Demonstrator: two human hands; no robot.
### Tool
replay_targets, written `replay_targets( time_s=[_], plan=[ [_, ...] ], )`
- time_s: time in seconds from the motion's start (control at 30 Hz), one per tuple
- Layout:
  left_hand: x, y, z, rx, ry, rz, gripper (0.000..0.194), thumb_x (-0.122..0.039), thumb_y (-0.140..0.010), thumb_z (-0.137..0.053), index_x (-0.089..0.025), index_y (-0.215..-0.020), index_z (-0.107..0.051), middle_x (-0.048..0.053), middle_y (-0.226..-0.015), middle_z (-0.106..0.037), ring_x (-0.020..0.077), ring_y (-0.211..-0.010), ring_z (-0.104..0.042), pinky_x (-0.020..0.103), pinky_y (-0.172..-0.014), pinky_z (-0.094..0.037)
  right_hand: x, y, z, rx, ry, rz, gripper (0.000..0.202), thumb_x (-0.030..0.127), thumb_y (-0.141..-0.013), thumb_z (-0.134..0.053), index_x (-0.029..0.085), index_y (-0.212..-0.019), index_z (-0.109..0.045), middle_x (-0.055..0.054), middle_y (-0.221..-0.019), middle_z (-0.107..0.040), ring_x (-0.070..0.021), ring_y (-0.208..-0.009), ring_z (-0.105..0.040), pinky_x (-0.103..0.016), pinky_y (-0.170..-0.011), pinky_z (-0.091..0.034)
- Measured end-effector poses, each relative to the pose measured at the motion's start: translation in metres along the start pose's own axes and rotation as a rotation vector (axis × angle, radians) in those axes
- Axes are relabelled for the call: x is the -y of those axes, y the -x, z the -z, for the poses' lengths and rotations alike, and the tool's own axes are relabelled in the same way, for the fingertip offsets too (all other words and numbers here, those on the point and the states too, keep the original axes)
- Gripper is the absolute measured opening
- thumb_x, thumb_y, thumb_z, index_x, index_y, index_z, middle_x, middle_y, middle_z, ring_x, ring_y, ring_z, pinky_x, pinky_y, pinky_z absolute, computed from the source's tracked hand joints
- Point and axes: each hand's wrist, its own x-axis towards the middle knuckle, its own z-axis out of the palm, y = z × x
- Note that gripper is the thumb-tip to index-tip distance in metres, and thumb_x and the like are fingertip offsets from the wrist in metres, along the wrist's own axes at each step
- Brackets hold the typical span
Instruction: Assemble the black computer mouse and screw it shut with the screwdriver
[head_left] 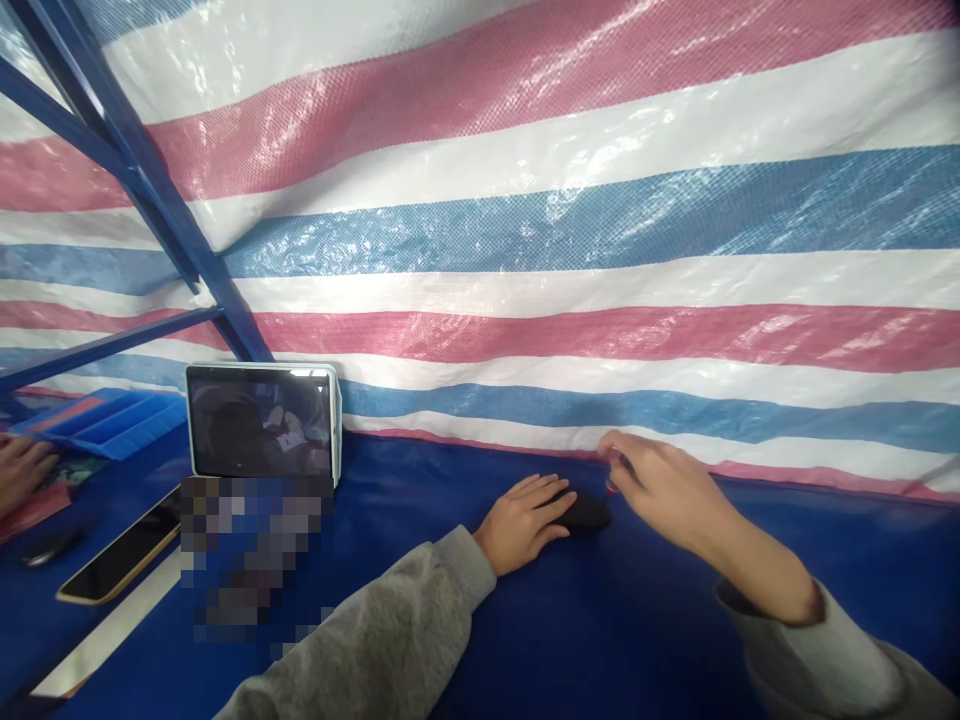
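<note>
A black, rounded computer mouse (589,512) lies on the dark blue table surface. My left hand (525,520) is laid over its left end, fingers stretched across the top and thumb along the near side, holding it. Just past the mouse's right end, my right hand (660,485) is raised with its fingers curled in a pinch. A small reddish bit shows beneath those fingertips, close to the mouse; the fingers hide most of it, so its kind is unclear.
A tablet (261,425) in a pale case stands at the left. Beside it lie a phone (124,550), a blue divided tray (124,425) and another dark rounded object (51,547). Another person's hand (22,470) is at the left edge. Striped sheeting (562,230) hangs behind the table.
</note>
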Motion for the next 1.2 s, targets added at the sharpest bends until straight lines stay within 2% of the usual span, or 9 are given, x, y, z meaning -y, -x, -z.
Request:
replay_targets(
  time_s=[0.17, 0.33, 0.53, 0.7, 0.83, 1.03, 1.2],
  plan=[
    [0.0000, 0.0007, -0.0004, -0.001, 0.006, -0.001, 0.046, -0.044, -0.101, -0.039, -0.021, -0.141, -0.043, 0.006, -0.146, -0.046, 0.0205, -0.138, -0.040, 0.041, -0.116, -0.032, 0.0002, -0.0006, -0.0021, 0.001, 0.044, -0.040, 0.033, 0.040, -0.096, -0.031, 0.023, -0.090, -0.059, -0.003, -0.065, -0.068, -0.0215, -0.061, -0.064, -0.029, -0.056, -0.034],
    [0.0001, 0.0007, -0.0008, -0.001, -0.003, -0.002, 0.047, -0.044, -0.100, -0.040, -0.020, -0.141, -0.043, 0.006, -0.145, -0.046, 0.0193, -0.137, -0.040, 0.039, -0.117, -0.031, -0.0008, -0.0001, -0.0017, -0.022, 0.031, 0.009, 0.026, 0.027, -0.093, -0.033, 0.023, -0.092, -0.058, -0.003, -0.079, -0.071, -0.0199, -0.069, -0.065, -0.028, -0.059, -0.036],
    [-0.0007, 0.0011, 0.0011, -0.001, -0.005, 0.001, 0.046, -0.043, -0.100, -0.041, -0.020, -0.140, -0.044, 0.006, -0.145, -0.047, 0.0196, -0.137, -0.040, 0.039, -0.117, -0.031, -0.0013, -0.0001, -0.0024, 0.003, 0.037, -0.042, 0.033, 0.038, -0.097, -0.030, 0.023, -0.088, -0.058, -0.002, -0.065, -0.067, -0.0205, -0.062, -0.064, -0.028, -0.056, -0.034],
    [-0.0006, 0.0015, 0.0007, -0.003, -0.001, 0.006, 0.046, -0.043, -0.101, -0.040, -0.020, -0.141, -0.044, 0.006, -0.145, -0.047, 0.0200, -0.137, -0.040, 0.039, -0.116, -0.032, 0.0001, 0.0001, -0.0013, -0.035, 0.019, -0.002, 0.029, 0.027, -0.094, -0.030, 0.023, -0.095, -0.059, -0.004, -0.080, -0.071, -0.0206, -0.070, -0.065, -0.029, -0.060, -0.035],
    [-0.0004, 0.0015, -0.0001, 0.003, -0.014, 0.008, 0.046, -0.042, -0.100, -0.041, -0.021, -0.141, -0.042, 0.006, -0.145, -0.047, 0.0196, -0.137, -0.040, 0.039, -0.116, -0.032, 0.0004, -0.0007, -0.0014, 0.030, 0.019, -0.057, 0.037, 0.039, -0.097, -0.025, 0.023, -0.092, -0.058, -0.003, -0.065, -0.067, -0.0214, -0.062, -0.063, -0.029, -0.057, -0.034],
    [-0.0013, 0.0010, 0.0012, 0.000, -0.012, -0.001, 0.045, -0.042, -0.101, -0.040, -0.021, -0.141, -0.043, 0.006, -0.145, -0.047, 0.0195, -0.137, -0.040, 0.039, -0.116, -0.032, -0.0027, -0.0009, -0.0036, 0.010, 0.031, -0.028, 0.026, 0.028, -0.093, -0.034, 0.024, -0.100, -0.058, -0.003, -0.078, -0.071, -0.0211, -0.070, -0.065, -0.029, -0.062, -0.037],
    [-0.0010, 0.0010, 0.0016, 0.002, -0.023, 0.002, 0.046, -0.042, -0.101, -0.040, -0.021, -0.141, -0.043, 0.007, -0.144, -0.048, 0.0203, -0.137, -0.040, 0.040, -0.116, -0.033, -0.0004, -0.0008, -0.0028, 0.019, 0.056, -0.073, 0.035, 0.040, -0.096, -0.030, 0.024, -0.097, -0.061, -0.003, -0.068, -0.070, -0.0220, -0.065, -0.066, -0.029, -0.058, -0.037]
  ],
)
